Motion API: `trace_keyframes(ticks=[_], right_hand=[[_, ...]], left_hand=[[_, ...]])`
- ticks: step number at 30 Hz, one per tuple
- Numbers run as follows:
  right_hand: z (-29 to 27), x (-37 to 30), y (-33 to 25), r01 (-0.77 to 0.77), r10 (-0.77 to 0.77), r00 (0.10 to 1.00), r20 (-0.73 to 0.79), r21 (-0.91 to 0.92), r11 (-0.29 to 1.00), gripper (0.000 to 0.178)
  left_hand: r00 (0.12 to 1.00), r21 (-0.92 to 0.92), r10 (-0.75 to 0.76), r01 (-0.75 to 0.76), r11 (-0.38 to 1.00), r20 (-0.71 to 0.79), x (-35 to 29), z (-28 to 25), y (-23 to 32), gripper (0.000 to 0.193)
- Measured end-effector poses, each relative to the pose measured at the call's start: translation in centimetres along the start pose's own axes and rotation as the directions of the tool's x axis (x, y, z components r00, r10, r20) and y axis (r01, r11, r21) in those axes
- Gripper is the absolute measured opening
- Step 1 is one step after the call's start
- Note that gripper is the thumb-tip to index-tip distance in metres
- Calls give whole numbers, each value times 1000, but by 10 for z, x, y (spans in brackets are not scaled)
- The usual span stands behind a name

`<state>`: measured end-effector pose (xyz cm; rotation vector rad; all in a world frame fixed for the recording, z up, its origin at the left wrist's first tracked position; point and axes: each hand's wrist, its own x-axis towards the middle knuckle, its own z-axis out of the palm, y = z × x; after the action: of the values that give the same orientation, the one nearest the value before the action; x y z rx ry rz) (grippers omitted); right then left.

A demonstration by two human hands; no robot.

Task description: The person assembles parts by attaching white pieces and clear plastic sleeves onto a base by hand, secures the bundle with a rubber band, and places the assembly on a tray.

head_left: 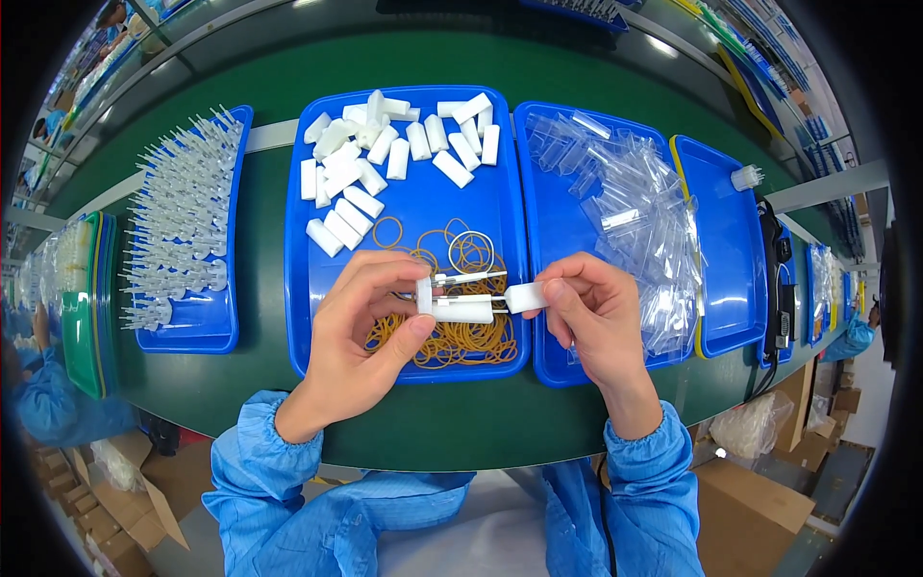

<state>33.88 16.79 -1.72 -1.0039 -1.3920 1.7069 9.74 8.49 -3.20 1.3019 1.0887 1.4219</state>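
A white multi-rod piece (463, 312) is gripped by its flat end between thumb and fingers of the left hand (346, 332). A small white block (525, 298) is pinched by the right hand (601, 322) at the rod tips; contact cannot be confirmed. Both are held above brownish rubber bands (452, 348) in a blue tray (452, 207), where loose white blocks (344, 173) are also contained.

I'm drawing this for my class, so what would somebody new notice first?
Probably the two hands in the middle: the left hand holds a white pronged part, and the right hand pinches a small white block. Below them, tangled amber rubber bands fill the near part of the middle blue tray. Spiky white pieces crowd the far-left tray.
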Motion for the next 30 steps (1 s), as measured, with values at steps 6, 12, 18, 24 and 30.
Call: trace_keyframes(ticks=[6, 12, 18, 24, 30], right_hand=[[12, -5, -7, 61, -63, 998, -29, -67, 996, 10], [10, -4, -4, 51, -62, 996, -71, -146, 988, 10], [11, -10, -2, 26, -25, 1000, 8, -39, 999, 13], [23, -12, 7, 124, -163, 970, -180, -211, 970, 19], [30, -15, 10, 293, -343, 938, -60, -397, 870, 21]], left_hand=[[998, 156, 57, -63, 986, 40, 0, 7, 1, 36], [997, 174, 63, -69, 982, 40, 0, 8, 0, 37], [996, 197, 51, -64, 978, 72, -1, 8, 0, 40], [993, 224, 117, -114, 968, -1, 1, 10, -1, 39], [992, 305, 130, -125, 944, 4, 1, 10, 0, 37]])
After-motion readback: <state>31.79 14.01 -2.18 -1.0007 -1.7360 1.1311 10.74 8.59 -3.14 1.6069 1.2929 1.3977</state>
